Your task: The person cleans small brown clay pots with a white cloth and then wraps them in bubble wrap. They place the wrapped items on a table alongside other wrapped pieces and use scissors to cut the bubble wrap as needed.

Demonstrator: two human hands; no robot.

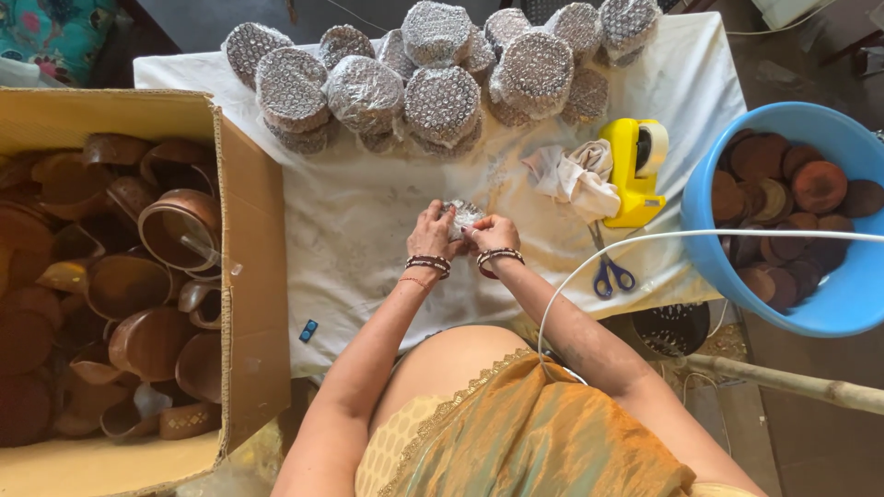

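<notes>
At frame centre, the left hand and right hand are together, clamped on a small bubble-wrapped bundle. This looks like the wrapping step; sealing it would likely call for the yellow tape dispenser at upper right.

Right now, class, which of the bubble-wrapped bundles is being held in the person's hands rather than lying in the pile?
The small bundle in mid-table, gripped between left hand and right hand. The other wrapped bundles lie stacked untouched at the table's far edge.

left hand and right hand gripping bubble-wrapped bundle, white cloth
</notes>
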